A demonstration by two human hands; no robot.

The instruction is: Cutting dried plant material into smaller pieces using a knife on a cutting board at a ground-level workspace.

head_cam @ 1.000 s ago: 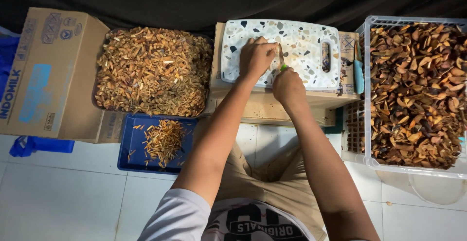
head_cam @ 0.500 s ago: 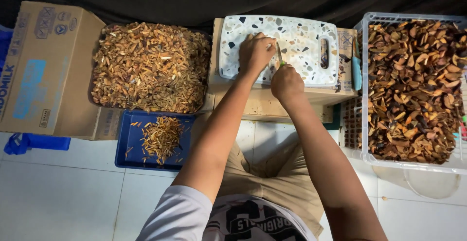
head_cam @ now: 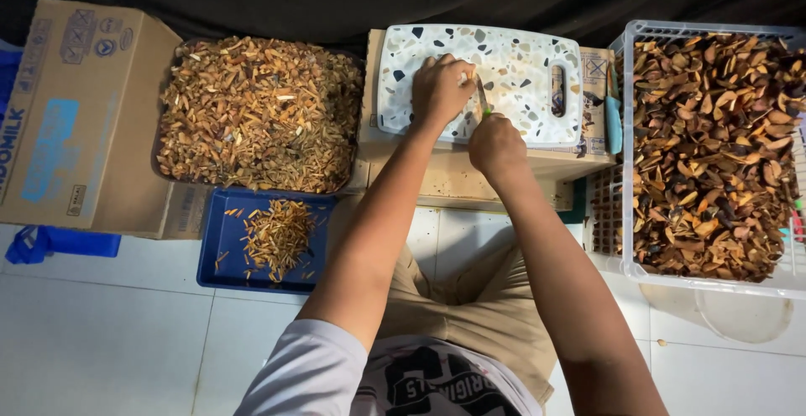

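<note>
Two hands over one cutting board [head_cam: 512,76], white with dark speckles and a handle slot on its right side. It sits on one low wooden box [head_cam: 453,172].

Left hand [head_cam: 442,88] is curled down on the board, fingers bunched tight and pinning something small and pale; too small to tell what the piece is. Right hand [head_cam: 497,143] is fisted around a knife [head_cam: 483,101] with a green handle, blade pointing up the board and touching down right beside the left fingertips. So the bit being cut is on the board's middle, between the two hands.

Around it, counted:
- one big tray [head_cam: 260,114] left of the board, heaped with light brown chopped slivers
- one blue tray [head_cam: 227,244] on the floor below that, with one small pile of the same slivers
- one cardboard box [head_cam: 80,122] at far left, lying on its side
- one white plastic crate [head_cam: 714,277] at right, full of darker brown husk-like pieces, way too many to count

Floor is white tile. The person is in tan shorts and a white shirt, crouched with knees just behind the wooden box.
</note>
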